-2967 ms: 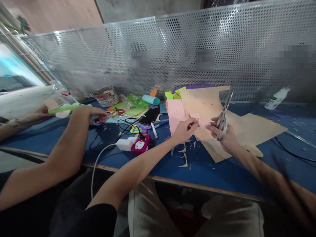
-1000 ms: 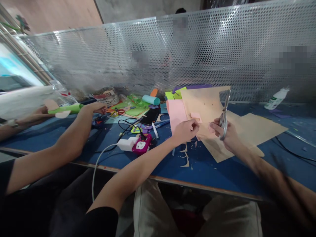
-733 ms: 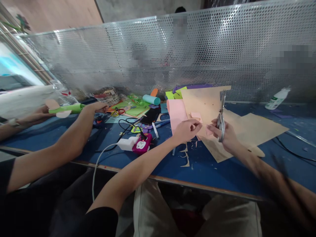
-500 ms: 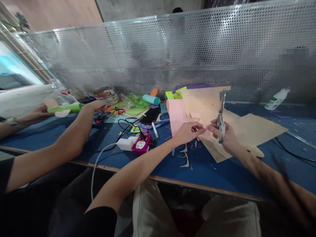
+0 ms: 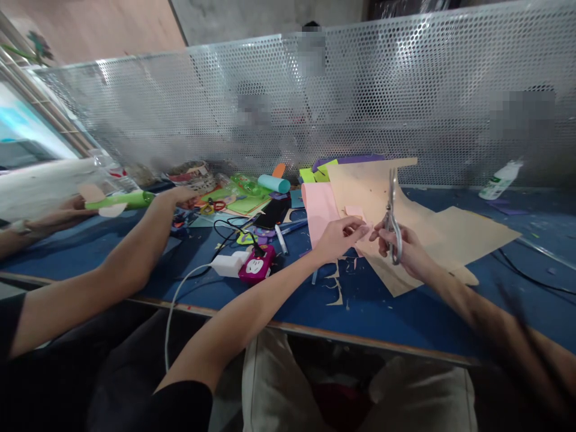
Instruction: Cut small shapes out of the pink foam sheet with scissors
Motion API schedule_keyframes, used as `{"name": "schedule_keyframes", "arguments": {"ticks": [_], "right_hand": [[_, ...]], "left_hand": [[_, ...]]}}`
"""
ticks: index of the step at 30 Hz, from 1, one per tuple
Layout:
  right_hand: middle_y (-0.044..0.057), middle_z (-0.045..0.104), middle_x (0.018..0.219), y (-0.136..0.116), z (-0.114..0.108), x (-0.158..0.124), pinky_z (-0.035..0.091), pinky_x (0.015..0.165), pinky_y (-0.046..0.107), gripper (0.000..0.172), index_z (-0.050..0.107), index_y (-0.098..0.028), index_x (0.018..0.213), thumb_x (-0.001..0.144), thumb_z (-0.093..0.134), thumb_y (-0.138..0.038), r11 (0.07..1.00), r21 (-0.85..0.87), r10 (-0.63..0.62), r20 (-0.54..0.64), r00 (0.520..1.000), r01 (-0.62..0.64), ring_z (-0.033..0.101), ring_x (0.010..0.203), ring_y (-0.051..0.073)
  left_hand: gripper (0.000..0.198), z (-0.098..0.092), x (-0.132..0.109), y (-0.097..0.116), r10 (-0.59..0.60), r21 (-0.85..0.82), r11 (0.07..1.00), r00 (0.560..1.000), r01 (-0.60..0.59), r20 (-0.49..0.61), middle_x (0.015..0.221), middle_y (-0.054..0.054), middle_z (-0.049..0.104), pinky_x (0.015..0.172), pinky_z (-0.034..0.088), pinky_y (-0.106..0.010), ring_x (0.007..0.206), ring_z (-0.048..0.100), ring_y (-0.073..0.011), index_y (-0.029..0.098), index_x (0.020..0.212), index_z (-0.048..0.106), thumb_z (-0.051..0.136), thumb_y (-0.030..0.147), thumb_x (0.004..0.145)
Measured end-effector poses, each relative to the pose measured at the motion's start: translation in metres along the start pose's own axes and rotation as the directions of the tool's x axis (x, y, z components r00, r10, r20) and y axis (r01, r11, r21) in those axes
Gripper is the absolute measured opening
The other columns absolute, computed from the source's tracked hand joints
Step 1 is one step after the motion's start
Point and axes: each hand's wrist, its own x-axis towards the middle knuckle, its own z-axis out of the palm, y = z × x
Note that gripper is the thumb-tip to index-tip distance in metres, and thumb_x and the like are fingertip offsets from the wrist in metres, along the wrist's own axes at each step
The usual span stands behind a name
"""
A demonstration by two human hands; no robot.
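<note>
My right hand [image 5: 402,252] is closed round the handles of metal scissors [image 5: 392,207], whose blades point up. My left hand [image 5: 338,239] pinches a small pink cut-out [image 5: 365,230] between thumb and fingers, right beside the right hand's fingertips. Both hands hover just above the blue table [image 5: 360,306]. Under and behind them lie tan sheets [image 5: 450,234] and a pink sheet [image 5: 318,207]. Tan paper scraps [image 5: 335,285] lie below the left hand.
A co-worker's arm [image 5: 121,264] reaches across from the left towards a green roll [image 5: 121,200]. A magenta socket [image 5: 256,267] with a white charger [image 5: 225,264] and cables sits mid-table. Coloured foam sheets [image 5: 243,201], red scissors, a teal roll [image 5: 274,182], a white bottle [image 5: 498,178] and a perforated metal screen [image 5: 342,102] stand behind.
My right hand with the scissors has shifted slightly left, and the blades have swung more upright. My left hand keeps its pinch on the pink piece. The co-worker's hand has reached further towards the green roll.
</note>
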Motion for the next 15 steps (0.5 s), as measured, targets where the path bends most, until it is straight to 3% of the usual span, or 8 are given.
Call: {"name": "schedule_keyframes", "arguments": {"ticks": [3, 7, 11, 15], "right_hand": [[0.005, 0.07, 0.08, 0.0006, -0.0039, -0.001, 0.05, 0.049, 0.03, 0.047, 0.07, -0.022, 0.09, 0.07, 0.075, -0.064, 0.999, 0.003, 0.033, 0.184, 0.982, -0.035, 0.058, 0.052, 0.015], [0.0, 0.061, 0.07, 0.0039, -0.0082, -0.0025, 0.048, 0.048, 0.027, 0.049, 0.074, -0.024, 0.092, 0.065, 0.078, -0.065, 0.987, -0.133, 0.12, 0.278, 0.953, -0.086, 0.055, 0.053, 0.014], [-0.004, 0.051, 0.061, 0.005, -0.0102, -0.0047, 0.049, 0.049, 0.027, 0.048, 0.074, -0.026, 0.095, 0.069, 0.075, -0.066, 0.973, -0.21, 0.163, 0.328, 0.931, -0.096, 0.051, 0.049, 0.013], [-0.003, 0.051, 0.063, 0.0013, -0.0092, -0.0072, 0.053, 0.05, 0.029, 0.051, 0.075, -0.024, 0.095, 0.073, 0.07, -0.069, 0.972, -0.232, 0.126, 0.382, 0.916, -0.037, 0.052, 0.049, 0.013]], "left_hand": [[0.043, -0.0016, 0.0039, -0.0013, -0.072, -0.155, 0.986, 0.994, 0.057, -0.088, 0.088, -0.003, 0.07, 0.067, 0.054, -0.027, 0.067, 0.06, -0.0108, 0.016, 0.111, 0.072, 0.075, 0.055, 0.092], [0.036, -0.0057, 0.0082, -0.0002, -0.146, -0.365, 0.929, 0.969, 0.065, -0.197, 0.083, 0.0, 0.062, 0.062, 0.051, -0.025, 0.062, 0.053, -0.0072, 0.018, 0.095, 0.065, 0.071, 0.053, 0.093], [0.032, -0.008, 0.0082, 0.0027, -0.149, -0.38, 0.924, 0.952, 0.038, -0.267, 0.076, 0.002, 0.056, 0.057, 0.046, -0.022, 0.06, 0.048, -0.0067, 0.019, 0.085, 0.057, 0.069, 0.048, 0.093], [0.03, -0.006, 0.0047, 0.0047, -0.102, -0.333, 0.943, 0.963, 0.012, -0.251, 0.072, 0.003, 0.054, 0.054, 0.041, -0.022, 0.057, 0.045, -0.0066, 0.019, 0.084, 0.056, 0.065, 0.047, 0.093]]}}
